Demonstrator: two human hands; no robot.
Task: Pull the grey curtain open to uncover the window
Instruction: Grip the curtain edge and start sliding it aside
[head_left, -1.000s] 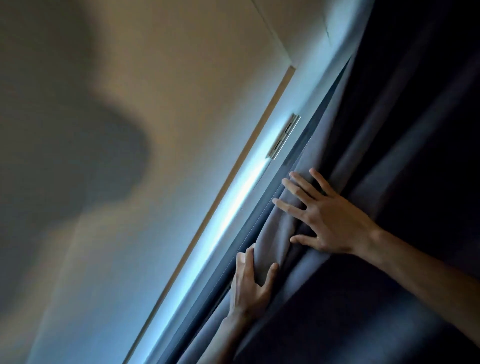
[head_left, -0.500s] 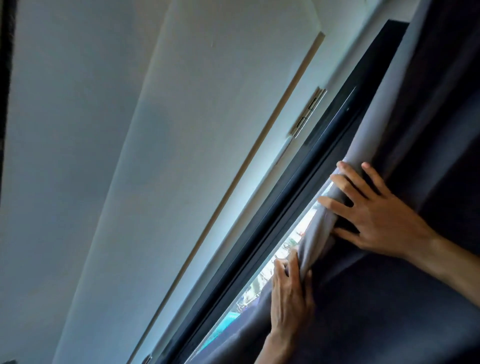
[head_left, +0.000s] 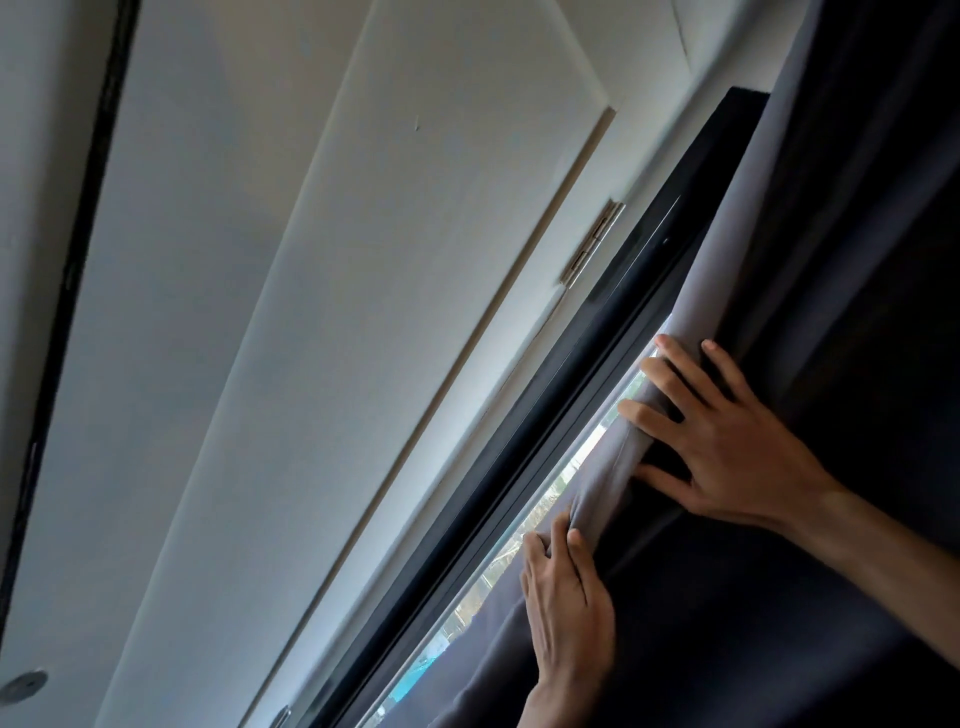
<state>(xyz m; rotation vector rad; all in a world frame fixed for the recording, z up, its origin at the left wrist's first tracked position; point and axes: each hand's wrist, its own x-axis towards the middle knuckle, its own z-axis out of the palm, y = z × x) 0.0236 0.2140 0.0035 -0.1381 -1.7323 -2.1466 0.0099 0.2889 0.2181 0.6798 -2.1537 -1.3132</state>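
- The left hand (head_left: 569, 613) enters from the bottom edge at about 6 o'clock, its fingers (head_left: 561, 535) held close together and nearly straight, laid flat against the leading fold of the grey curtain (head_left: 779, 597). The thumb side is hidden behind the cloth, so whether it pinches the edge cannot be told.
- The right hand (head_left: 727, 447) comes in from about 4 o'clock on a bare forearm (head_left: 893, 566). Its fingers (head_left: 675, 374) are spread wide and only slightly bent, pressed onto the bunched cloth, with the thumb (head_left: 660, 480) splayed below; it pushes on the fabric rather than closing around it.
- The curtain fills the frame from 1 o'clock down to 5 o'clock, dark in its folds. Its paler gathered edge runs diagonally, passing under the right fingertips and just beyond the left fingertips toward 12 o'clock.
- At 10 o'clock of both hands, touching the curtain edge, a thin strip of window glass (head_left: 467, 613) lies uncovered, showing blurred outdoor shapes and a turquoise patch low down. The rest of the pane is behind the curtain.
- Beyond the glass, the dark window frame (head_left: 519, 467) runs from 6 o'clock up to 1 o'clock.
- Farther toward 10 o'clock is a pale panelled wall (head_left: 311, 312), with a metal hinge (head_left: 595, 244) near the frame.
- At far 9 o'clock a black strip (head_left: 67, 270) runs along the wall, and a small round fitting (head_left: 23, 686) sits at 8 o'clock.
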